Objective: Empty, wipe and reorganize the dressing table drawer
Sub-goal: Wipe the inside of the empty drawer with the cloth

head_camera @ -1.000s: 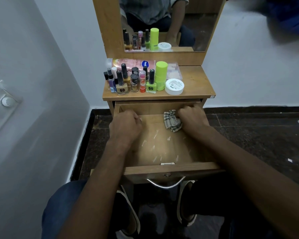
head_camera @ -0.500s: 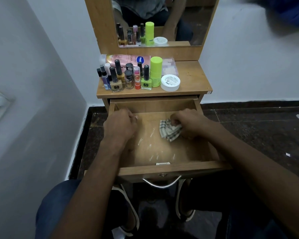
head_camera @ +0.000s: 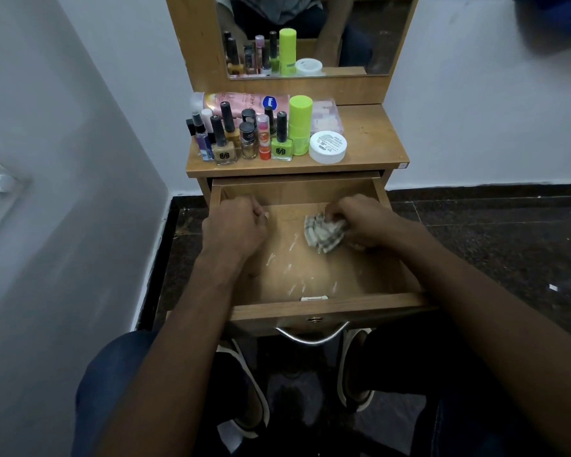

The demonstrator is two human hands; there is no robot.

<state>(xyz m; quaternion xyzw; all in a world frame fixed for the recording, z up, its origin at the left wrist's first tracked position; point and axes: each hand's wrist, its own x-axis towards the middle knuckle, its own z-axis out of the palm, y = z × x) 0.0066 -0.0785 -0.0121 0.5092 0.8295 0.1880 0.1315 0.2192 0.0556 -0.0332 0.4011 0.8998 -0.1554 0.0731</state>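
Cloth [head_camera: 323,231] now slightly nearer drawer's [head_camera: 330,303] back.

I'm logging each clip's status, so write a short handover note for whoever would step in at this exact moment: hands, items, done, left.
Right hand grips the checked cloth on the drawer floor. Left hand is curled, holding nothing visible, resting inside at the left.
The drawer is pulled out and emptied; the cosmetics stand on the tabletop.
Done: emptying.
Left: white streaks remain near the front of the drawer floor; finish wiping, then put the items back in order.
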